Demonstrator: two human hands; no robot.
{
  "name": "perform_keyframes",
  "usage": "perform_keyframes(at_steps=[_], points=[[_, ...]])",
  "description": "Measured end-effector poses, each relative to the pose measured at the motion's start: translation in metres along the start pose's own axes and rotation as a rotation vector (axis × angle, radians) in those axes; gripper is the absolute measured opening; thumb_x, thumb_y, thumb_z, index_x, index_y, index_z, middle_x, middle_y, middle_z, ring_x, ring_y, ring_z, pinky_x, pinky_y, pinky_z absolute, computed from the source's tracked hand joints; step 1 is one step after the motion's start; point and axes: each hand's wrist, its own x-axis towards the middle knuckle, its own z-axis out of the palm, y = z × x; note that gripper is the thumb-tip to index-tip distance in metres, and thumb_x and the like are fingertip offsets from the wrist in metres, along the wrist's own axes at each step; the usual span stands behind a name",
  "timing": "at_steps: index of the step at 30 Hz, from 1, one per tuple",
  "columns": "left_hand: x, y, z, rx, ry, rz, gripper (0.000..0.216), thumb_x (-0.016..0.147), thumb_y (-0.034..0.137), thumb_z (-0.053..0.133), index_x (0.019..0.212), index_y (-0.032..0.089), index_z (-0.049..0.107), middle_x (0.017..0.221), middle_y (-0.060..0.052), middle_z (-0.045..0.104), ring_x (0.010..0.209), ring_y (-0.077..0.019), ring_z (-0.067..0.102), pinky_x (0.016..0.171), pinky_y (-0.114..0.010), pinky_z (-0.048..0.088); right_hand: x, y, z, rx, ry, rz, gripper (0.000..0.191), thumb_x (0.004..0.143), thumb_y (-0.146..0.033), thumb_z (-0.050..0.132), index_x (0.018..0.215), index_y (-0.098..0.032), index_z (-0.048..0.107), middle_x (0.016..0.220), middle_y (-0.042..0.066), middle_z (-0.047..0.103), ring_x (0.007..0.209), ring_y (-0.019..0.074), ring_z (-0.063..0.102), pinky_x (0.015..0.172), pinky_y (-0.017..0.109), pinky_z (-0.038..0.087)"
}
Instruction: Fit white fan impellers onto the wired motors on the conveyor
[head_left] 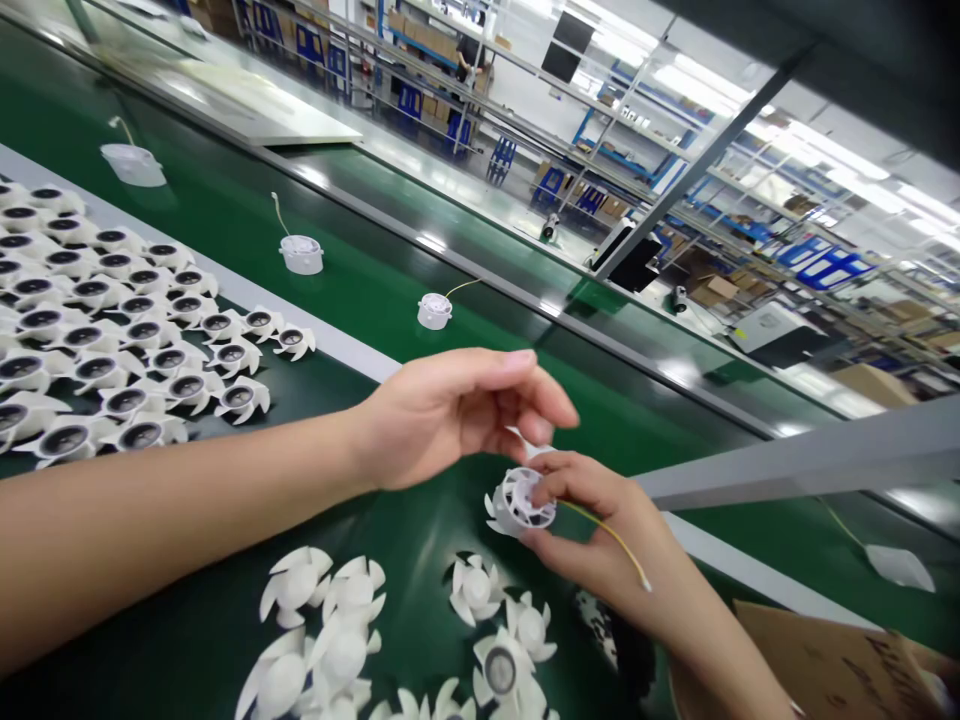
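My right hand (592, 510) grips a round white fan housing (517, 505) with its thumb and fingers. A thin yellow wire (607, 530) with a small white connector trails from the housing across the back of that hand. White blade tips stick out at the housing's left side; whether a blade wheel sits inside or behind it, I cannot tell. My left hand (465, 410) hovers just above and left of the housing, fingers loosely curled and apart, with nothing visible in them. Below lie several loose white fan blade wheels (345, 645), and more blade wheels (474, 588) lie nearer my right hand.
Rows of fan blade wheels (90, 340) cover the left of the green surface. Beyond a grey rail (352, 355), a green belt (367, 270) carries several white housings (301, 254) with wires. A grey post (810, 455) and a cardboard box (832, 660) stand at right.
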Motion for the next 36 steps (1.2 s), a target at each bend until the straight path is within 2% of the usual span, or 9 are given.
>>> perform_keyframes(at_steps=[4, 8, 13, 21, 23, 26, 29, 34, 36], points=[[0.029, -0.034, -0.021, 0.377, -0.031, -0.101, 0.033, 0.079, 0.047, 0.070, 0.082, 0.014, 0.068, 0.075, -0.001, 0.061, 0.069, -0.0102, 0.051, 0.061, -0.023, 0.039, -0.001, 0.007, 0.002, -0.036, -0.172, 0.023, 0.010, 0.076, -0.015, 0.075, 0.080, -0.024, 0.070, 0.119, 0.003, 0.066, 0.104, 0.0215, 0.065, 0.093, 0.033, 0.050], [0.029, -0.060, -0.029, 0.660, -0.142, -0.301, 0.038, 0.073, 0.050, 0.076, 0.088, 0.017, 0.065, 0.072, 0.002, 0.059, 0.063, -0.0095, 0.049, 0.056, -0.022, 0.037, -0.003, 0.004, 0.008, -0.221, -0.175, -0.008, 0.015, 0.078, -0.012, 0.072, 0.085, -0.025, 0.072, 0.116, 0.003, 0.069, 0.097, 0.0230, 0.068, 0.083, 0.034, 0.054], [0.030, -0.061, -0.027, 0.792, -0.199, -0.392, 0.034, 0.075, 0.046, 0.074, 0.093, 0.019, 0.063, 0.076, 0.003, 0.062, 0.061, -0.0093, 0.050, 0.053, -0.022, 0.034, -0.002, -0.002, 0.015, -0.433, -0.129, -0.013, 0.013, 0.074, -0.014, 0.074, 0.081, -0.025, 0.074, 0.113, 0.004, 0.072, 0.087, 0.0260, 0.072, 0.071, 0.035, 0.056], [0.031, -0.064, -0.034, 0.772, -0.205, -0.378, 0.045, 0.072, 0.053, 0.076, 0.098, 0.020, 0.059, 0.071, 0.005, 0.059, 0.057, -0.0090, 0.047, 0.051, -0.022, 0.033, 0.005, -0.010, 0.015, -0.412, -0.164, 0.145, 0.015, 0.070, -0.013, 0.078, 0.076, -0.025, 0.072, 0.101, -0.001, 0.075, 0.089, 0.0253, 0.071, 0.073, 0.032, 0.054], [0.031, -0.060, -0.042, 0.715, -0.204, -0.346, 0.053, 0.072, 0.058, 0.075, 0.102, 0.020, 0.055, 0.068, 0.006, 0.055, 0.054, -0.0083, 0.044, 0.050, -0.022, 0.033, 0.009, -0.005, 0.015, -0.398, -0.067, 0.165, 0.015, 0.078, -0.015, 0.072, 0.088, -0.025, 0.073, 0.108, 0.002, 0.074, 0.094, 0.0252, 0.070, 0.078, 0.033, 0.054], [0.032, -0.052, -0.051, 0.583, -0.121, -0.379, 0.056, 0.078, 0.068, 0.064, 0.104, 0.021, 0.049, 0.071, 0.006, 0.050, 0.051, -0.0065, 0.038, 0.047, -0.020, 0.028, 0.010, 0.001, 0.009, -0.495, 0.227, 0.304, 0.049, 0.085, -0.019, 0.064, 0.133, -0.020, 0.059, 0.143, 0.014, 0.054, 0.109, 0.0316, 0.066, 0.084, 0.041, 0.056], [0.031, -0.046, -0.052, 0.532, -0.104, -0.374, 0.056, 0.079, 0.071, 0.059, 0.099, 0.020, 0.047, 0.074, 0.006, 0.048, 0.052, -0.0054, 0.034, 0.046, -0.020, 0.020, -0.018, -0.011, -0.005, -0.491, 0.429, 0.321, 0.068, 0.089, -0.032, 0.062, 0.151, -0.019, 0.038, 0.157, 0.017, 0.033, 0.119, 0.0333, 0.061, 0.087, 0.045, 0.058], [0.029, -0.040, -0.045, 0.709, -0.214, -0.384, 0.057, 0.078, 0.069, 0.061, 0.105, 0.020, 0.052, 0.070, 0.006, 0.042, 0.057, -0.0082, 0.035, 0.050, -0.021, 0.025, -0.116, -0.045, -0.013, -0.474, 0.527, 0.295, 0.049, 0.094, -0.044, 0.054, 0.141, -0.030, 0.051, 0.154, 0.011, 0.039, 0.115, 0.0305, 0.063, 0.073, 0.037, 0.063], [0.030, -0.039, -0.042, 0.792, -0.223, -0.411, 0.058, 0.079, 0.071, 0.058, 0.106, 0.020, 0.053, 0.066, 0.006, 0.040, 0.058, -0.0094, 0.034, 0.052, -0.022, 0.028, -0.164, -0.040, -0.019, -0.553, 0.618, 0.368, 0.047, 0.093, -0.045, 0.055, 0.137, -0.030, 0.055, 0.153, 0.011, 0.040, 0.122, 0.0330, 0.058, 0.079, 0.040, 0.062]])
